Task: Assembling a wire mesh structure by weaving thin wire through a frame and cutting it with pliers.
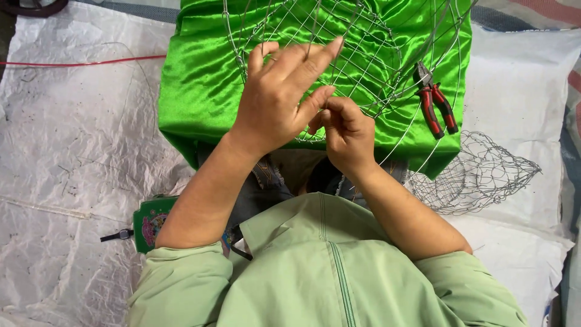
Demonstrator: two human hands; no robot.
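The left hand [275, 100] rests half-open on the wire frame [363, 42]; the right hand [346, 134] pinches its wire; pliers [434, 102] lie beside on green cloth [200, 85].

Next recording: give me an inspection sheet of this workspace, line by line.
Surface: green satin cloth over a raised support, white woven sheeting around.
Job's things: wire frame on the cloth.
Clutter: red-handled pliers; wire mesh piece; green pouch.
Grips: left hand fingers spread on the frame; right hand pinching at its rim.
Cables: red cord.
Surroundings: nothing seen.
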